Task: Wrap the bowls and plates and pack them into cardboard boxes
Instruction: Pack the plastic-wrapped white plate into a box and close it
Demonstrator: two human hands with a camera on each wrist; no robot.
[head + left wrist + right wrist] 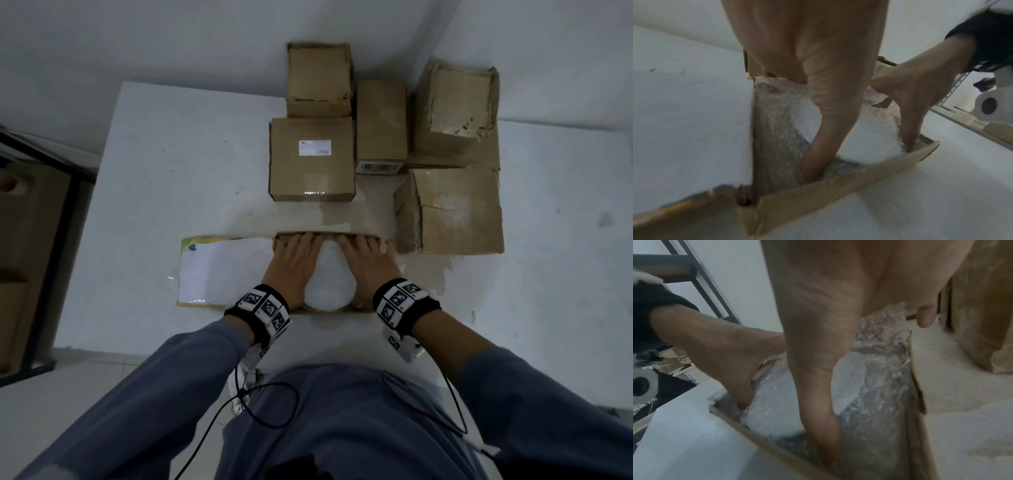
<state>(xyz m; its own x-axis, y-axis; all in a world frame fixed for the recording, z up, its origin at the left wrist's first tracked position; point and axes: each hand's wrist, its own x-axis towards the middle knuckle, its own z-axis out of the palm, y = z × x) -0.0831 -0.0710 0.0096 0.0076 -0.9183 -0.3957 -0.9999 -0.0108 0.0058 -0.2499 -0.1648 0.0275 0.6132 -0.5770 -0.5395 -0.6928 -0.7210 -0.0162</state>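
A bubble-wrapped dish (328,281), round and white under its wrap, sits inside a shallow open cardboard box (327,235) directly between the two hands. Whether it is a bowl or a plate cannot be told through the wrap. The left hand (290,270) lies along its left side and the right hand (368,269) along its right, both with fingers stretched out and spread, reaching to the far wall of the box. The wrist views show each thumb pushed down into the gap between the bundle and the near wall of the box, so the hands seem to cradle the bundle from both sides, probably to seat it evenly and keep it from tipping as it settles. Loose bubble wrap (777,116) lines the box floor beneath the left palm, likely as padding under the fragile piece.

Just left of the left hand lies a flat packet (222,270) with a white face and yellow edge, touching the box. Beyond the fingertips stand several closed cardboard boxes (311,159), with a larger battered carton (455,212) just beyond and to the right of the right hand. All rest on a white surface (171,171). Judging by this, packing of this piece is nearly done; closing the box remains.
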